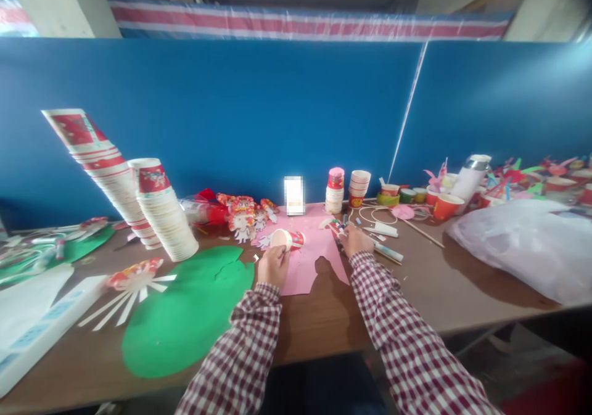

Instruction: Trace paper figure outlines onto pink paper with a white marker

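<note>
My left hand [274, 266] is closed round a red and white paper cup [296, 240], tipped on its side over a pink sheet [300, 279]. The cup's round pale end faces toward me. At the sheet's right edge, my right hand [358, 241] has its fingers drawn together among small items; what they hold, if anything, I cannot make out. Just beyond those fingers lies a small colourful paper piece [329, 224]. White tubes [387, 252] rest to the right of that hand. Paper cutout figures [242, 225] lie beyond my left hand.
Tall leaning cup stacks [164, 217] stand at left, behind a green sheet [185, 316]. Shorter cup stacks [335, 196] stand by the blue partition [259, 113]. A fringed paper piece [134, 285] lies left. A plastic bag [522, 242] and several decorated cups [448, 206] occupy the right.
</note>
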{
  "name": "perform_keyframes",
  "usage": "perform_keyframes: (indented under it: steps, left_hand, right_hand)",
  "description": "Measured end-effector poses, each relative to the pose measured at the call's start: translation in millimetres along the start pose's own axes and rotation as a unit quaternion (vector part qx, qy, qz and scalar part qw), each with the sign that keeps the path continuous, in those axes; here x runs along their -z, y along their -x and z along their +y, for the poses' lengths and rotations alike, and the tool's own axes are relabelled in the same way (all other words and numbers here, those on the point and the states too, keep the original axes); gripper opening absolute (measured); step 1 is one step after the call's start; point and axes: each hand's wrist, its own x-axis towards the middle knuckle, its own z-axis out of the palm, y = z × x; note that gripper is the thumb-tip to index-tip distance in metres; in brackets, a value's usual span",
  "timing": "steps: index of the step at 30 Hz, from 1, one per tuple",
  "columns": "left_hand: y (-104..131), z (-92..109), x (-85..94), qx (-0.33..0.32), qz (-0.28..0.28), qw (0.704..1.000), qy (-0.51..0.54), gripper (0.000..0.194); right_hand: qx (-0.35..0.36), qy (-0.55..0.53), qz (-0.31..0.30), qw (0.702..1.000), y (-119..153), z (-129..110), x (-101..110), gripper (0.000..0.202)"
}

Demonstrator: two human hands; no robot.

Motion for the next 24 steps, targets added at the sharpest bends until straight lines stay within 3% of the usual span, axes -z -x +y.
perform_keyframes:
  steps: [4,7,10,13,16,18,24]
  left_hand:
    - [1,8,-4.3,-0.049,-0.048,0.998,-0.008,0.007]
    - [2,12,-6.1,-0.07,-0.062,0.996,-0.012,0.003]
    - [5,13,-6.5,-0.095,-0.067,0.993,-0.032,0.007]
    - [7,11,-5.9,-0.116,-0.049,0.989,-0.073,0.012]
    - [8,8,-4.5,-0.127,-0.02,0.986,-0.106,0.015]
    - [9,7,-3.7,-0.134,-0.012,0.984,-0.119,0.016]
    - [11,15,-4.4,-0.153,-0.011,0.978,-0.141,0.017]
  right_hand:
    - [0.003,-0.006,0.006,1.0,-2,0,-3,0.017]
    - [0.049,-0.034,0.048,0.997,2,-4,-2,0.023]
    - [0.139,-0.081,0.083,0.984,14,-15,1,0.037]
    - [0.248,-0.127,0.073,0.958,29,-33,-1,0.055]
    - [0.378,-0.192,0.052,0.904,42,-50,-7,0.081]
    - [0.402,-0.215,0.048,0.889,47,-57,-12,0.089]
    - [0.395,-0.186,0.009,0.9,52,-59,-18,0.094]
